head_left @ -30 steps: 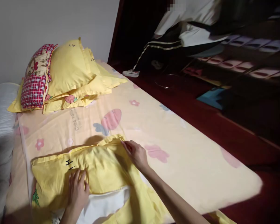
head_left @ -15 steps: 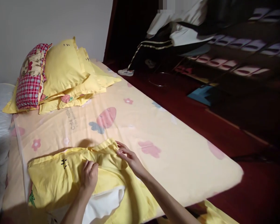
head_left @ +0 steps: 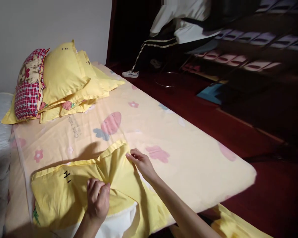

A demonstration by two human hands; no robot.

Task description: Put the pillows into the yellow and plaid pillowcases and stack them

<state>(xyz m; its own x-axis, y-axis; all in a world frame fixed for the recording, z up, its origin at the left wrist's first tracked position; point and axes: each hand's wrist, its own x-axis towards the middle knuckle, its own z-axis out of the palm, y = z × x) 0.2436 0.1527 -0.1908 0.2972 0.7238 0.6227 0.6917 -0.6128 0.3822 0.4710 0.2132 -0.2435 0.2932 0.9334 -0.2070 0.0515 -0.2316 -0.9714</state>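
A yellow pillowcase [head_left: 64,191] lies at the near end of the bed, with a white pillow [head_left: 119,221] showing out of its open near edge. My left hand [head_left: 97,200] rests on top of it and pinches a fold of the yellow cloth. My right hand [head_left: 142,163] grips the case's right edge, fingers closed on the fabric, which is bunched up into a ridge between the two hands.
The bed carries a pale orange sheet [head_left: 188,155] with pink shapes. A stack of yellow pillows [head_left: 69,79] and a red checked cushion [head_left: 28,87] sit at the far end. Another person [head_left: 178,23] stands on the dark red floor [head_left: 275,185] beyond.
My left hand slid right across the pillowcase and closed on a fold. My right hand pulled the edge slightly toward me, and the cloth bunched up between the hands.
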